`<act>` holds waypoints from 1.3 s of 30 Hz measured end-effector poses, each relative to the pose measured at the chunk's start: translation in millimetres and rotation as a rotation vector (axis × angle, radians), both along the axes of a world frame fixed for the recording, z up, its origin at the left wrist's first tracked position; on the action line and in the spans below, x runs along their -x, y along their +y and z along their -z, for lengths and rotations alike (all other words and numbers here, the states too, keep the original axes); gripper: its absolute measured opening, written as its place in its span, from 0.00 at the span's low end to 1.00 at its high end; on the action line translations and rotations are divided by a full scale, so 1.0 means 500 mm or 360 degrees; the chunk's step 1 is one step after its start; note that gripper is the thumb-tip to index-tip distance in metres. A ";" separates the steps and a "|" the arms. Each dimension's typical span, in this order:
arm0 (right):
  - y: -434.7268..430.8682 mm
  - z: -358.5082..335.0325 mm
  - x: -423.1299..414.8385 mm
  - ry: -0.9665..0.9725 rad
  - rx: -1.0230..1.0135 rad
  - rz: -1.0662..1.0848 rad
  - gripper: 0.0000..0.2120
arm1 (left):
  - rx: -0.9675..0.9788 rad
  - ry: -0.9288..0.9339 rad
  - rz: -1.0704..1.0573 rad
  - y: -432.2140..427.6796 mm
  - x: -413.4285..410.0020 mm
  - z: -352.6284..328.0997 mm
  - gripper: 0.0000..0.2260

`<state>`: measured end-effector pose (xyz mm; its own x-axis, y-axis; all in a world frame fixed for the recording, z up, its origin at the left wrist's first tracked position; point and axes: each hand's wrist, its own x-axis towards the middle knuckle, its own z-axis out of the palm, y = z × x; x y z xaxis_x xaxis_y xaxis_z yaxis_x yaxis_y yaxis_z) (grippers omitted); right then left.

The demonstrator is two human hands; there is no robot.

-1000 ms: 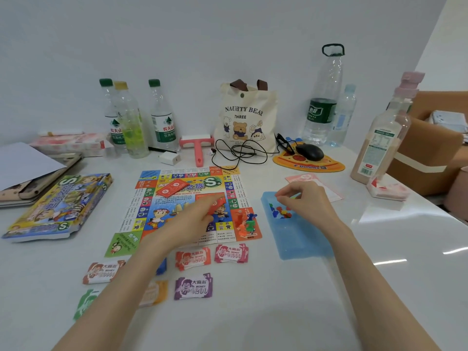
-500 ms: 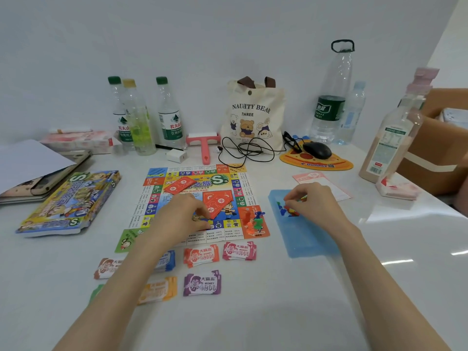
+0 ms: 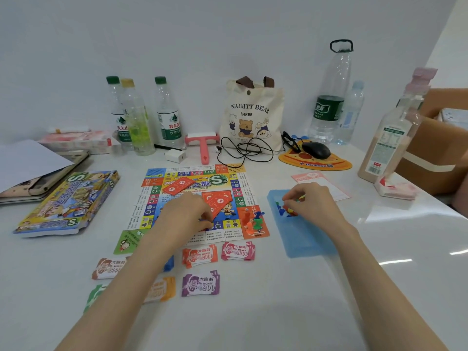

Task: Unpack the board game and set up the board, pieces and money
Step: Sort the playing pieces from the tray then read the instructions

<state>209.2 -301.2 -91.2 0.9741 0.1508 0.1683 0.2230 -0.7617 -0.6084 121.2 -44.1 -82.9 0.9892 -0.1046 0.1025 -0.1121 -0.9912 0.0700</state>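
The small plastic pieces (image 3: 285,211) sit at the far end of the blue tray (image 3: 304,241), just right of the game board (image 3: 149,206). They look light, hard and slick, likely to skitter, so I judge each wants a fingertip pinch across its sides, 1 at a time. My right hand (image 3: 307,205) is curled down into that heap. I cannot tell whether the tips have 1 nipped, because my knuckles cover them. My left hand (image 3: 186,215) is curled on the board's near part, with something small, blue and yellow at its fingertips. Gripped or merely touched, I cannot tell.

The pawns (image 3: 254,220) stand clustered on the orange corner; they look top-heavy and easy to knock. 2 lots of red cards (image 3: 219,202) lie mid-board, thin and flat, best lifted by an edge. 7 stacks of paper money (image 3: 200,255) lie in front, and my left forearm hides most of the blue, yellow and green ones. The game box (image 3: 68,201) lies left of the board.
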 end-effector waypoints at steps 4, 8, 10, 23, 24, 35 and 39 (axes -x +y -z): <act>0.001 -0.001 0.000 0.0017 -0.0018 0.0011 0.04 | 0.0088 0.0051 0.0054 -0.004 0.002 -0.001 0.07; 0.002 0.000 0.000 0.0028 -0.0012 0.0015 0.04 | 0.0334 0.0015 0.0075 -0.006 -0.002 0.013 0.04; 0.003 -0.001 0.000 0.0028 -0.0010 0.0015 0.04 | 0.0350 -0.0018 0.0121 -0.012 -0.008 0.019 0.05; 0.001 -0.001 0.000 0.0013 0.0005 0.0011 0.04 | 0.0349 0.0054 0.0222 -0.015 -0.023 0.027 0.07; 0.000 -0.001 0.000 0.0011 -0.0003 0.0013 0.04 | 0.0374 0.0061 0.0221 -0.013 -0.022 0.026 0.07; -0.003 -0.003 0.002 -0.0023 -0.0042 0.0048 0.04 | 0.0298 -0.0036 0.0019 -0.035 -0.015 0.018 0.11; -0.002 -0.004 0.001 -0.0030 -0.0050 0.0046 0.05 | 0.0266 -0.0033 0.0009 -0.038 -0.019 0.022 0.10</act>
<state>208.8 -302.2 -89.3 0.9746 0.1168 0.1911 0.2128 -0.7488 -0.6277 130.8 -63.0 -93.8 0.9862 -0.0897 0.1393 -0.1205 -0.9653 0.2315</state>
